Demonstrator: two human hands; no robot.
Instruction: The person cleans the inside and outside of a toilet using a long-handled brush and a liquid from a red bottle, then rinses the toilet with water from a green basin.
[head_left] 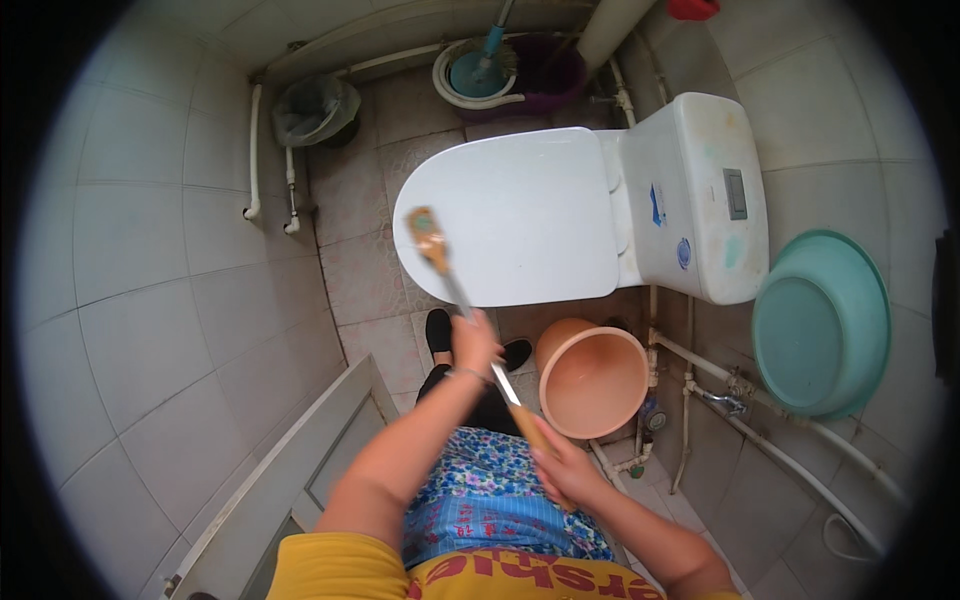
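Both of my hands are closed round a long-handled brush (428, 236), which has a tan head, a silver shaft and a tan grip. My left hand (476, 342) grasps the shaft midway. Lower down and further right, my right hand (570, 472) wraps round the grip. The brush head, slightly blurred, is over the front left part of the lowered white toilet lid (530, 215); whether it touches the lid I cannot tell. The bristles, if any, are hidden.
A peach bucket (594, 382) stands right of my feet, below the toilet tank (712, 200). A green basin (822, 322) leans by the right wall above pipes (700, 365). Behind are a lined bin (317, 108) and a mop bucket (478, 80). A door (290, 490) stands at lower left.
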